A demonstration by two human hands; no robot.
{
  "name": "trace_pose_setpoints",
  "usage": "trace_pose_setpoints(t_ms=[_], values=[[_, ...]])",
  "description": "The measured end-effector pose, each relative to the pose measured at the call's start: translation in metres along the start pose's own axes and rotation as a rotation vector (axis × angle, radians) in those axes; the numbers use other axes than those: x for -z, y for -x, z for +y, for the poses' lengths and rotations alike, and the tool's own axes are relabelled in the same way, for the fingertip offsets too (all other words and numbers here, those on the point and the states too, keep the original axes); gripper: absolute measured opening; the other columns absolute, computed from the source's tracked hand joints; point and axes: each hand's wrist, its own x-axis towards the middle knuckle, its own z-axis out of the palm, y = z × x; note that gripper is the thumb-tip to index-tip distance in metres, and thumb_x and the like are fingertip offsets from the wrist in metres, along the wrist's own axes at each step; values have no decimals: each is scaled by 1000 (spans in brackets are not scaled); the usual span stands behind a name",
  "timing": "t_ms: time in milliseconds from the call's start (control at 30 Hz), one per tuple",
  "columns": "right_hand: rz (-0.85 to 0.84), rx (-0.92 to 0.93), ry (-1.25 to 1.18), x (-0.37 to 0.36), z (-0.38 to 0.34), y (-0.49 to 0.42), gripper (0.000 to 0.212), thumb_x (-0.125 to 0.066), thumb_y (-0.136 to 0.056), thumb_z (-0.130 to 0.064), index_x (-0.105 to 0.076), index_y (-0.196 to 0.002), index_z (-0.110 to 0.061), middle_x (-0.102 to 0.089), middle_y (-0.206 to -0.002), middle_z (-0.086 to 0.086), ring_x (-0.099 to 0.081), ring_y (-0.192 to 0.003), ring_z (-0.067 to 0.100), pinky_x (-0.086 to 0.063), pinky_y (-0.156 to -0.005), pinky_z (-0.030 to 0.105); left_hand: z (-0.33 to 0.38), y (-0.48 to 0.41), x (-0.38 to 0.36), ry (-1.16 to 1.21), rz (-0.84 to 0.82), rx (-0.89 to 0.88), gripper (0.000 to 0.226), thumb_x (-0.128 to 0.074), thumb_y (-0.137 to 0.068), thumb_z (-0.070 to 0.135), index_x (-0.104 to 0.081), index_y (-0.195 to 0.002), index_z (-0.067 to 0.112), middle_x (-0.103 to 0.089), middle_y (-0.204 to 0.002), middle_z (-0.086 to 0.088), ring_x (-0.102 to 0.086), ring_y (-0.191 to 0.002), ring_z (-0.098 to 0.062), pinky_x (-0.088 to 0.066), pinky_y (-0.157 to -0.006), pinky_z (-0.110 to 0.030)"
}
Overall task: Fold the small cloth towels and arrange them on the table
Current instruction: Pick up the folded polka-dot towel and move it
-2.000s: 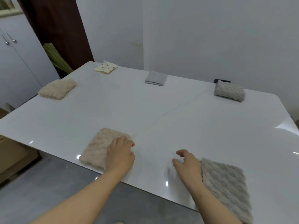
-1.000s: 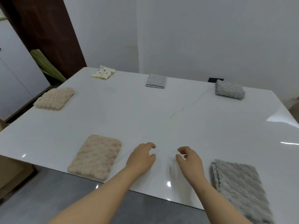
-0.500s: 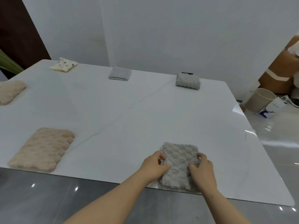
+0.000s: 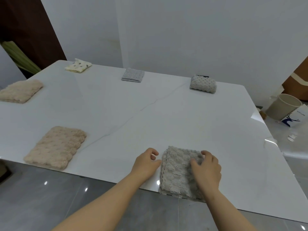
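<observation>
1. A glossy white table (image 4: 150,114) stands against pale walls and fills most of the head view, with grey floor tiles below its near edge.
2. Far left lies a folded beige towel (image 4: 20,91). Nearer the front edge is a second beige towel (image 4: 56,147), flat and well apart from both hands.
3. Along the back sit a cream spotted towel (image 4: 78,65), a small blue-grey towel (image 4: 133,75) and a thick folded grey towel (image 4: 203,84), spaced out in a row.
4. The left hand (image 4: 146,162) is on the tabletop with its fingers loosely curled and nothing in them. Its thumb tip is at, or just short of, the left edge of the near grey towel (image 4: 178,170); I cannot tell if it touches.
5. That towel is the one being worked. It lies immediately right of the left fingers. Its long axis runs away from the person, and its near end hangs slightly over the table's front edge.
6. The right hand (image 4: 206,169) lies on the towel's right half. Its fingers curl onto the far right corner and the thumb digs into the cloth, seemingly pinching the upper layer.
7. My judgement: the right hand is the nearer and already has the cloth, so the next fold or nudge probably goes along that long axis, with the left hand steadying the left edge.
8. On the floor to the right stand a pale cup (image 4: 281,105) and a small carton (image 4: 295,118).
</observation>
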Motion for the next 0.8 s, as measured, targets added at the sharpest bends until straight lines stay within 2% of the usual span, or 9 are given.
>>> trace_pose_setpoints(t_ms=[100,167,267,367,600,800], values=[[-79,112,-36,-6,-25,-3,40,-49,-88,-22,-48,-127,-16,-52,-130,5,-47,-119,25,-40,-96,36,0,-5,25,51,44,6,14,-52,-90,21,-51,-104,22,-56,-90,4,-50,-75,-7,-39,-59,-16],[-166,160,-96,-12,-46,-1,32,-48,-89,-21,-52,-121,-16,-57,-120,-1,-53,-107,19,-41,-85,28,1,-9,44,74,63,14,12,-51,-90,22,-52,-103,22,-56,-85,6,-49,-70,-5,-38,-58,-17],[-267,219,-171,-31,-80,3,21,-49,-90,-18,-57,-109,-15,-60,-104,-2,-54,-88,13,-39,-73,23,-5,-14,78,100,99,8,10,-52,-89,22,-55,-99,23,-57,-83,6,-52,-73,-8,-40,-58,-18],[-324,261,-188,-56,-117,10,11,-49,-88,-17,-60,-92,-18,-59,-84,-9,-52,-74,4,-39,-60,16,-17,-21,118,102,155,1,9,-52,-88,22,-57,-95,23,-59,-79,7,-55,-76,-11,-41,-60,-20],[-422,308,-216,-149,-224,41,13,-48,-88,-16,-61,-88,-17,-59,-81,-10,-53,-70,5,-41,-58,17,-83,-40,243,109,261,22,8,-52,-88,20,-55,-86,27,-57,-74,9,-51,-63,-8,-42,-59,-21],[-478,295,-239,-238,-326,88,13,-48,-87,-14,-61,-87,-16,-58,-80,-12,-52,-71,3,-40,-60,15,-145,-52,363,84,252,56,7,-51,-89,22,-57,-92,26,-58,-80,10,-53,-69,-7,-44,-63,-19]])
